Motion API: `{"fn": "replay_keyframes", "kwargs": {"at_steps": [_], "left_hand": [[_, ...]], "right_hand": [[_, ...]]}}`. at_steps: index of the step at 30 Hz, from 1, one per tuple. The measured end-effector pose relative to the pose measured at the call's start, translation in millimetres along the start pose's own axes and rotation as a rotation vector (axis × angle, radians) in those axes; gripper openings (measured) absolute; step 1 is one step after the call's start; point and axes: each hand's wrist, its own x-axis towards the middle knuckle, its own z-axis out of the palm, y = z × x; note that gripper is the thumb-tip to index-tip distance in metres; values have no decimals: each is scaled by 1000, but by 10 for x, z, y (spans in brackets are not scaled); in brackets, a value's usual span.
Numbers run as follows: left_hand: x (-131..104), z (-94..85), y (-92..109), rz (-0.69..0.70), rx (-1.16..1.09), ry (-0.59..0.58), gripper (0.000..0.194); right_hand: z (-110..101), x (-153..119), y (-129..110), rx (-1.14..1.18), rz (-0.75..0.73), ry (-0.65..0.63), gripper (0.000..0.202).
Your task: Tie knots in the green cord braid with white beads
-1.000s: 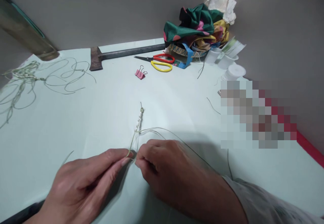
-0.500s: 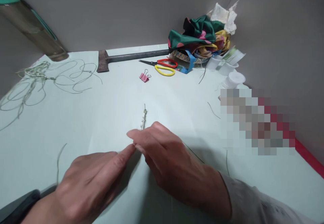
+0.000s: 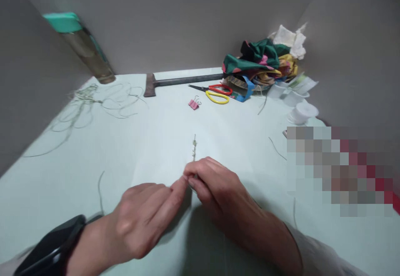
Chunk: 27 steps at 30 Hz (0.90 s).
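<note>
A thin braided cord (image 3: 194, 150) with small whitish, bead-like bits lies upright in the view, its far end on the table and its near end under my fingers. My right hand (image 3: 218, 188) is closed, pinching this cord between thumb and index finger. My left hand (image 3: 146, 215) comes in from the left with its fingers pressed together. Its fingertips meet those of the right hand at the cord; what they hold is hidden. Below the right thumb a fine strand shows faintly. On the left wrist sits a black watch (image 3: 51, 249).
Beyond the hands lie a pink binder clip (image 3: 193, 103), scissors (image 3: 217, 93) with red and yellow handles, and a hammer (image 3: 150, 85). Tangled cord (image 3: 89, 101) and a bottle (image 3: 86, 51) are at left. Thread spools (image 3: 303, 113) and bunched cloth (image 3: 262, 57) stand right. Loose cord pieces (image 3: 100, 192) lie about.
The view has shifted, so the table's things appear farther right and lower. Both hands stay together at the cord. My right index finger is now bent more closely over it.
</note>
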Motion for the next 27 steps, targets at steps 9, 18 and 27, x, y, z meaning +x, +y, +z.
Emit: {"fn": "replay_keyframes", "kwargs": {"at_steps": [9, 18, 27], "left_hand": [[100, 180, 5, 93, 86, 177, 46], [139, 151, 36, 109, 102, 231, 44], [45, 188, 23, 107, 73, 204, 40]], "right_hand": [[-22, 80, 125, 117, -24, 12, 23], [76, 57, 199, 202, -45, 145, 22], [102, -27, 88, 132, -24, 239, 25]]}}
